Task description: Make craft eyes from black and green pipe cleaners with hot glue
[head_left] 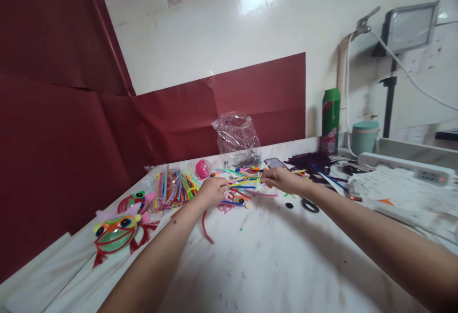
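My left hand (213, 192) is closed, fingers curled at the left of a loose pile of coloured pipe cleaners (246, 182). Whatever lies inside its fingers is too small to tell. A curved red pipe cleaner (206, 231) lies just below that wrist; whether it runs into the hand is hidden. Across the pile, my right hand (276, 178) is pinched shut at the right end, with a thin dark item at its fingertips that I cannot make out. Between the hands are pink bent pieces (226, 206) and a small googly eye (241, 201).
Two animal-face crafts with red tassels (116, 232) sit left, beside bagged pipe cleaners (171, 189). A pink ball (203, 168) and clear plastic bag (238, 134) stand behind. Rightward are black tape (309, 205), purple strands (310, 165), a green spray can (330, 122) and a power strip (404, 167).
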### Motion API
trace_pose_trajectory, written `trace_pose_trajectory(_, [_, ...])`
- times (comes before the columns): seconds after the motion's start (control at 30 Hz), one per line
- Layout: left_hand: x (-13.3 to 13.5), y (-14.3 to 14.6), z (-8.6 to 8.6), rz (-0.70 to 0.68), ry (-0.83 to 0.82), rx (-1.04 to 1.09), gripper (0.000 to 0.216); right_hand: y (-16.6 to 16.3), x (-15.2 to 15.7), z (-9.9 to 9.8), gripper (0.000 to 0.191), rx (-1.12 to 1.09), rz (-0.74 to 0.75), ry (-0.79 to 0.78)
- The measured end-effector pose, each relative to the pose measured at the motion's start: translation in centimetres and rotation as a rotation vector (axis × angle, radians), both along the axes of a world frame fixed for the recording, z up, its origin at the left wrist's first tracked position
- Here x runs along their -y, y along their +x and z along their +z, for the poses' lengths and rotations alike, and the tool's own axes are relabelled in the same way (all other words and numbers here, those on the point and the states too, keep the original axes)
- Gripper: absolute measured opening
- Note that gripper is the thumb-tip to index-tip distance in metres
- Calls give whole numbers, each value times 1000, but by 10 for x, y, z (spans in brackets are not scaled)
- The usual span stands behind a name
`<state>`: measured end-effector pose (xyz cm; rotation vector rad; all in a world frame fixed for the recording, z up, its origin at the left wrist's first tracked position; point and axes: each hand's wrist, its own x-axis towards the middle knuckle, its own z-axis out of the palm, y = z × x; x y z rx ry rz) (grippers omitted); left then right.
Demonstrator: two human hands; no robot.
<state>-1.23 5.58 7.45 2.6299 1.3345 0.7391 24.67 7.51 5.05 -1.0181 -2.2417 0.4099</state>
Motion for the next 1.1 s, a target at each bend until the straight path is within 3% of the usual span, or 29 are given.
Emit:
trace_pose_trajectory(0.23, [-4,-6,5,47,34,-26,21,-1,-1,-8,24,-64,-62,-64])
trace_pose_trajectory(0.53, [-11,0,-19,172,115,-86,19,-8,-1,-20,15,-57,-219,94])
trace_pose_trajectory(0.73, [-19,-7,-14,208,172,-61,20,-5,-2,-16,23,-112,-99,-20])
trace_pose_trajectory(0.87, [-25,-13,-15,216,184,-20,20,4,-6,-23,34,-187,-52,-62])
trace_pose_trajectory(1.1, [-26,-13,-17,191,203,7,22,4,-6,-32,30,-187,-198,67])
